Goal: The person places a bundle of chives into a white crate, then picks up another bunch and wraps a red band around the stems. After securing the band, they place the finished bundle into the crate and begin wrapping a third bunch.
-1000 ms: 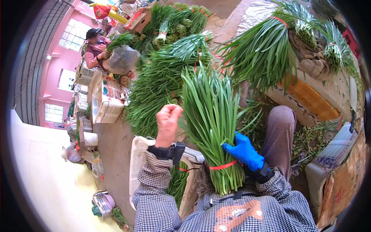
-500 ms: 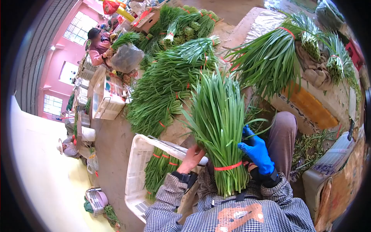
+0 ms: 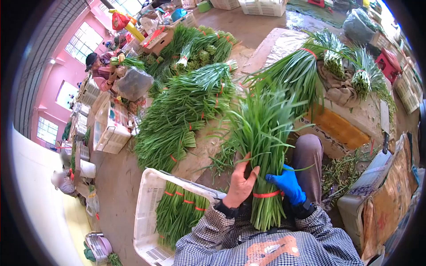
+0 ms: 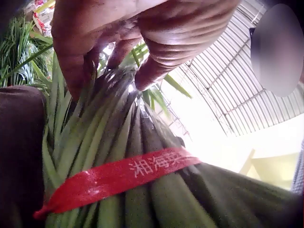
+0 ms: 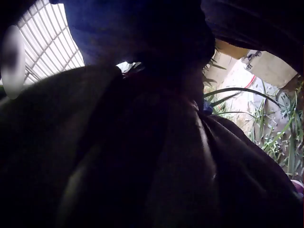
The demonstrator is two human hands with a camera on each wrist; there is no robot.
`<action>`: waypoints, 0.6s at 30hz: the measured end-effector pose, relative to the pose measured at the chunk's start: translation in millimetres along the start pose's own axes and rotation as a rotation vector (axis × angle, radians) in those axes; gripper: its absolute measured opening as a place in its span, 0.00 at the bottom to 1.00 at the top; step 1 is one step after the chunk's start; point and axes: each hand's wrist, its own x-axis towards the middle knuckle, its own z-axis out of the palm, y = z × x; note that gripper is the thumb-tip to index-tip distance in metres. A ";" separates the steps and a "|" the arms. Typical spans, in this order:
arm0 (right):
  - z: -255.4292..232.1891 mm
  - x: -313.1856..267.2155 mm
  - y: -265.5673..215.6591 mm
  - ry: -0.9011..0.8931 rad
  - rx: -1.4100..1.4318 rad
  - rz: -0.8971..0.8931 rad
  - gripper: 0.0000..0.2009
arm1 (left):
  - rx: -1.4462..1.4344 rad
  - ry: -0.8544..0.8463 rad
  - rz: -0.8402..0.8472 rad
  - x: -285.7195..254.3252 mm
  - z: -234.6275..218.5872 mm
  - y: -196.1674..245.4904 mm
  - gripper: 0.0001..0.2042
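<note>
A bunch of long green leaves (image 3: 268, 216) stands upright before the person's lap, its cut stalks down and a red band (image 3: 267, 194) round its lower part. On its left side the bare left hand (image 3: 240, 185) holds it just above the band; in the left wrist view that hand's (image 4: 142, 33) thumb and fingers curl round the leaves above the printed red band (image 4: 118, 174). The blue-gloved right hand (image 3: 289, 184) grips the other side, thumb across the front, its other fingers hidden behind. The right wrist view is very dark, with the glove (image 5: 137, 33) above the leaves.
A white crate (image 3: 144, 208) with banded bunches stands at the left. Ahead lies a large pile of bunches (image 3: 173, 111). More bunches lie on a block (image 3: 355, 116) at the right, near a knife (image 3: 384, 124). Another person (image 3: 101, 71) sits at the far left.
The left hand was raised beside the bunch, then came down low at its left side, and now holds it above the band. The leaf tops blur with movement. The view has shifted, showing more at the top.
</note>
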 end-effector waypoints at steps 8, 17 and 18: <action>1.0 -5.1 -3.6 -0.022 0.023 0.014 0.22 | -0.219 0.084 -0.187 -41.3 -18.1 23.8 0.36; 22.4 -11.4 -12.7 -0.069 -0.096 -0.153 0.25 | -0.667 0.265 -0.335 -15.5 -19.1 13.0 0.13; 20.0 -12.0 -9.7 -0.052 -0.116 -0.114 0.24 | -0.669 0.269 -0.338 -19.2 -20.8 8.0 0.13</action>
